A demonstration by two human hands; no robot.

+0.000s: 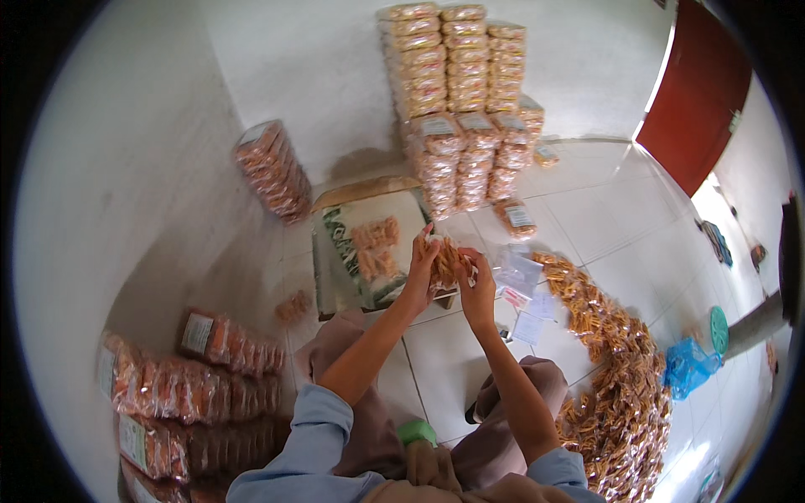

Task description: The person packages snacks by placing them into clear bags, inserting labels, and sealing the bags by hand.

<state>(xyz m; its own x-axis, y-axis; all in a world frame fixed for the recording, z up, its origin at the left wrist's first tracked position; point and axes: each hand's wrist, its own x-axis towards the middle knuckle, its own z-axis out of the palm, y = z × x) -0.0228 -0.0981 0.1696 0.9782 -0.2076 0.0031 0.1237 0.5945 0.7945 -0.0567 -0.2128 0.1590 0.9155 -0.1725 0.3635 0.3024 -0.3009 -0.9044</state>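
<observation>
My left hand (422, 267) and my right hand (476, 276) hold clear bags of brown stick-shaped snacks (448, 261) between them, above the right edge of a low table. On that table (319, 276), with its green and white cover, small packs of orange-brown snacks (377, 248) lie in two rows. Right of my hands are clear plastic bags (519, 271) and papers with writing (529, 324) on the tiled floor. A long heap of small bagged snacks (619, 377) curves down the right side.
Tall stacks of packed snacks (468, 75) stand against the wall, with another stack (273, 173) at left. More large packs (170, 390) lie at lower left, and one small pack (294, 308) beside the table. A blue plastic bag (690, 368), green lid (719, 330) and red door (698, 94) are at right.
</observation>
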